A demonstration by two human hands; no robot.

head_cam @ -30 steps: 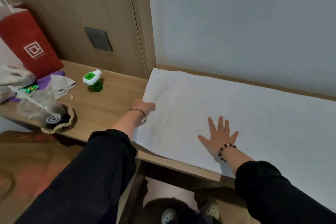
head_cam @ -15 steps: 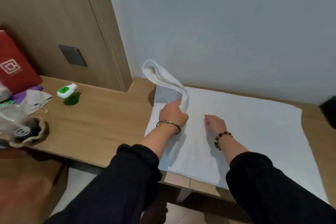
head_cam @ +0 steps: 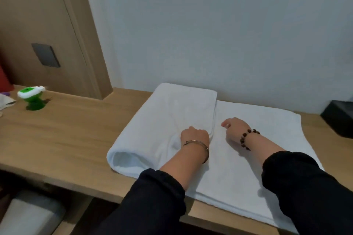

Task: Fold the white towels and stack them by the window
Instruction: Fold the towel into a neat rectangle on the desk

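Towel (head_cam: 248,158) on desk (head_cam: 66,139)

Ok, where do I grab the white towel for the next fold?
Probably the towel, at its unfolded right end, from the right. That end lies flat on the desk with its edge free, so a grip there can lift it over. The left end is already folded in, held by the left hand.

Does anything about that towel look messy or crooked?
Slightly. The folded flap of the white towel bulges open in a loop at its near end, by the front edge of the desk, instead of lying flat.
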